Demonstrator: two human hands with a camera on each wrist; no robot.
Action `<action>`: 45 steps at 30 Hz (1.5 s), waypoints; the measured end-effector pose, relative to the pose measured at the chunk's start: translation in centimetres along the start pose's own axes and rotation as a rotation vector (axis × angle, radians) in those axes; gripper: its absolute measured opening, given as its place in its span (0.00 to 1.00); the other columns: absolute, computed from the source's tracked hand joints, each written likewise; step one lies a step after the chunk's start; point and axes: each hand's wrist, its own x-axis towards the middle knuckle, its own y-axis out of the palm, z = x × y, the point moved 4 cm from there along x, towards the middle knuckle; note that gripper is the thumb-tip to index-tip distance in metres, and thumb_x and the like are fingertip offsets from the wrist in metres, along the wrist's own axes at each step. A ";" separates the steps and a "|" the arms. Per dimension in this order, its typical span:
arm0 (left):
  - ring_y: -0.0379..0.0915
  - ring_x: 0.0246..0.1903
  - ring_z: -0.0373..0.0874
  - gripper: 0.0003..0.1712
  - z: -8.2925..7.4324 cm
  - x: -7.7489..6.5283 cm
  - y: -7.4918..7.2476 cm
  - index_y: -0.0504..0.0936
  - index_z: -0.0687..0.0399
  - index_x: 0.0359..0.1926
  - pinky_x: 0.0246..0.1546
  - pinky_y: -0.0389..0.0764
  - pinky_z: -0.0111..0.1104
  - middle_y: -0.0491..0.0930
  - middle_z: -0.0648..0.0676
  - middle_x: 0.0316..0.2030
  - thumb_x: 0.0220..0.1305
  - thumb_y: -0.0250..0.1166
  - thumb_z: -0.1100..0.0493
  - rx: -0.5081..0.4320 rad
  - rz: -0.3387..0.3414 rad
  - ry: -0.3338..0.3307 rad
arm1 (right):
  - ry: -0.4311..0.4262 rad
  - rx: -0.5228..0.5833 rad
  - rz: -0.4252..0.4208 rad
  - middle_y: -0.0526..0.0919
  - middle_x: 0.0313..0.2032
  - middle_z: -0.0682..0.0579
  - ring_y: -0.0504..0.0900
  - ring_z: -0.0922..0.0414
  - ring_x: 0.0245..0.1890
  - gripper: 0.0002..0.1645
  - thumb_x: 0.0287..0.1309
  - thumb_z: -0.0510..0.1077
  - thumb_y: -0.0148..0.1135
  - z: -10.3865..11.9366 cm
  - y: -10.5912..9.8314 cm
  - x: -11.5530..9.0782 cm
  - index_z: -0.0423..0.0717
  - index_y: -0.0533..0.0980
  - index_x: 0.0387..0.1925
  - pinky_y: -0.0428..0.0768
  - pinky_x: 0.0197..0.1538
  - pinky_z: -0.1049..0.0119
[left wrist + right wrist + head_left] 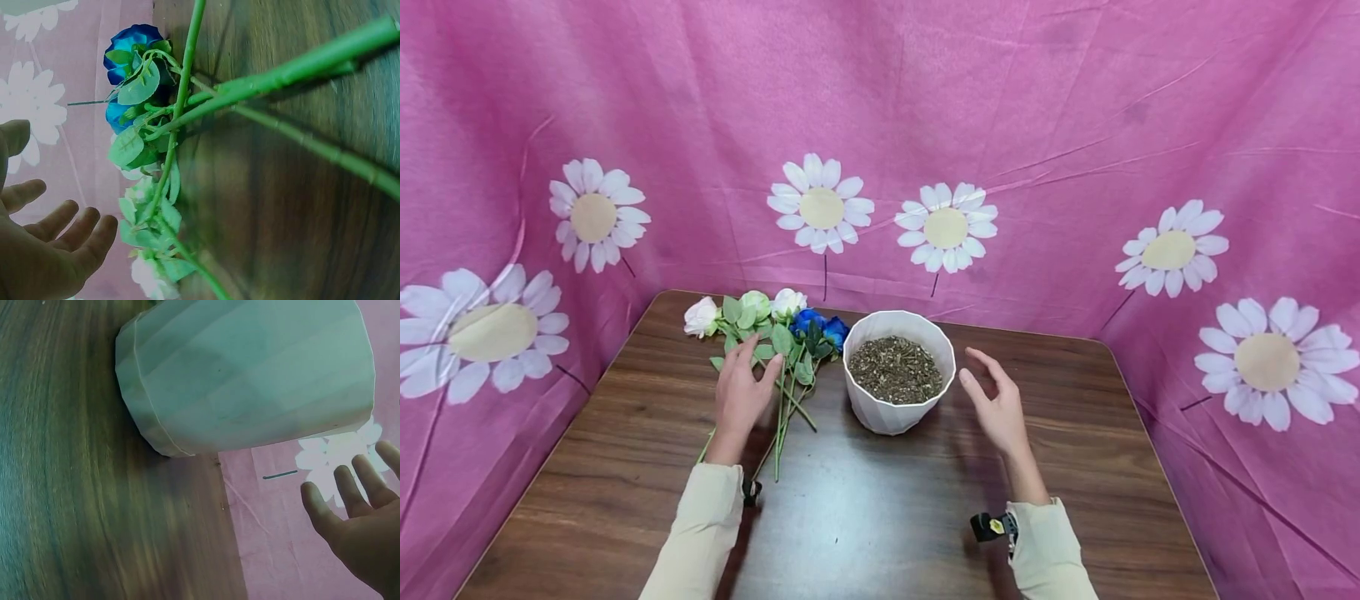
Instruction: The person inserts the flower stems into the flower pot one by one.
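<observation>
Cream sleeves are nearest the head camera, poking in at the bottom of the frame. I am watching all this on my screen from far away. The left hand, left of the middle, hangs over the flowers and their green stems. Its fingers are loose and a bit bent, and it has hold of nothing. In the left wrist view I can see a gap between it and the stems. The right hand, right of the middle, is near the white pot but does not touch it. Its thumb and fingers are spread apart, and it holds nothing too.

The pot stands upright near the middle of the frame, with brown soil inside, a bit below the rim. Just left of the pot, the flowers lie in a pile on the brown table. Blue roses are close to the pot, and pale roses are at the top of the pile and out to the left. The stems cross and look blurry up close, so I can't count them for sure.

My guess is that we are near the start. The soil is in, so that bit looks done. No flower stands in the soil, so the flower part looks all left to do
</observation>
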 end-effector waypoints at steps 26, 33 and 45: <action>0.68 0.64 0.66 0.31 3.5 0.6 2.5 0.66 0.68 0.71 0.65 0.71 0.50 0.70 0.74 0.64 0.71 0.62 0.63 -0.511 0.077 -0.348 | 0.228 0.283 0.109 0.69 0.66 0.32 0.79 0.61 0.53 0.29 0.73 0.35 0.56 -4.3 1.4 0.1 0.33 0.64 0.71 0.85 0.50 0.66; 0.70 0.62 0.59 0.31 4.3 0.6 3.2 0.67 0.68 0.70 0.45 0.79 0.28 0.73 0.72 0.63 0.70 0.63 0.64 -0.564 0.045 -0.431 | 0.248 0.315 0.112 0.68 0.67 0.33 0.78 0.57 0.55 0.29 0.73 0.35 0.55 -4.3 1.6 0.2 0.33 0.64 0.71 0.85 0.50 0.66; 0.79 0.31 0.35 0.33 4.9 0.2 4.1 0.69 0.70 0.67 0.35 0.84 0.26 0.82 0.66 0.48 0.64 0.69 0.67 -0.588 0.172 -0.469 | 0.261 0.328 0.109 0.69 0.66 0.33 0.78 0.57 0.54 0.29 0.73 0.34 0.55 -4.4 1.6 0.3 0.33 0.64 0.71 0.85 0.50 0.65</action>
